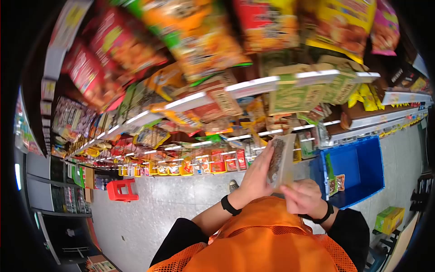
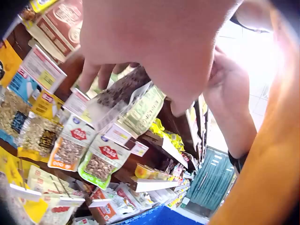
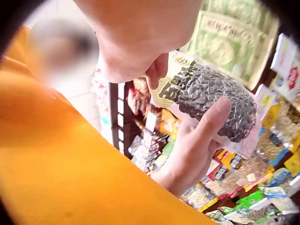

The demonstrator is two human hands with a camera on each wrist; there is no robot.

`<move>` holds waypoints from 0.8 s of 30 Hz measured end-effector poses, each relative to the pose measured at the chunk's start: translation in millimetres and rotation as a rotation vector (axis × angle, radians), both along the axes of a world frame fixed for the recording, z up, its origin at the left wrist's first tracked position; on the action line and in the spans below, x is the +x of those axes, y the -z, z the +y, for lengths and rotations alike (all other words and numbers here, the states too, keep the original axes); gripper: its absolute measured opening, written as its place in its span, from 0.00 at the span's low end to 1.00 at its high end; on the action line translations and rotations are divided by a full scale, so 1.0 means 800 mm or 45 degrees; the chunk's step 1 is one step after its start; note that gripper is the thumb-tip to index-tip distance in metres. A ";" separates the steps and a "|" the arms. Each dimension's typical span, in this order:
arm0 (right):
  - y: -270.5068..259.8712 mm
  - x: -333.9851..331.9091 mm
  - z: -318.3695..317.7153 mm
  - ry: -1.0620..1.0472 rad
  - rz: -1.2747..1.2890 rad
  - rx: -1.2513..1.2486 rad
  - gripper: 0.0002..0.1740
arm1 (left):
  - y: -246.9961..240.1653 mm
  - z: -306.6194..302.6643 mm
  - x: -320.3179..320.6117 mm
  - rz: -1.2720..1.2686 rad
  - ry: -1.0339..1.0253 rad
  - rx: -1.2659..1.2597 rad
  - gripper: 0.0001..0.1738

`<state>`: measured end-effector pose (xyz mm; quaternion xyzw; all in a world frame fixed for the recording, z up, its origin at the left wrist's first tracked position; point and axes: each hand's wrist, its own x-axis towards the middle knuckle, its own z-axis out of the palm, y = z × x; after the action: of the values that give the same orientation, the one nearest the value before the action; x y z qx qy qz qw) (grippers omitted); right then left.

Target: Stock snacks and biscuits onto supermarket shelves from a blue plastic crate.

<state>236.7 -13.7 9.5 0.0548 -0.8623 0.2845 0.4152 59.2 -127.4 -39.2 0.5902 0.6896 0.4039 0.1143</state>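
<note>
A clear pouch of dark seeds (image 3: 218, 96) with a pale printed end is held up in front of the body, before the shelves. The left hand (image 1: 256, 174) grips it, and in the right wrist view that hand's thumb (image 3: 215, 115) lies across the seeds. At the pouch's printed end, the right hand (image 1: 302, 196) pinches the edge with curled fingers, its fingertips (image 3: 157, 72) right at the corner. In the left wrist view the left hand (image 2: 150, 47) covers part of the pouch (image 2: 119, 93), with the right hand (image 2: 229, 89) behind it.
Shelves of packaged snacks with white price rails (image 1: 253, 86) run across the front. A blue crate (image 1: 353, 170) holding a few packets stands on the floor at the right. A red stool (image 1: 122, 189) is at the left, a yellow-green box (image 1: 389, 219) at the far right.
</note>
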 end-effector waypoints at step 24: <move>0.018 -0.358 -0.207 -0.332 -0.673 -0.701 0.16 | 0.026 -0.347 -0.322 -1.487 0.091 0.302 0.27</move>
<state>-49.3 -179.4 -4.7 -0.0246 -0.8167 0.5596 0.1386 -198.1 -405.3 -59.8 0.3021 0.4423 0.7318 0.4214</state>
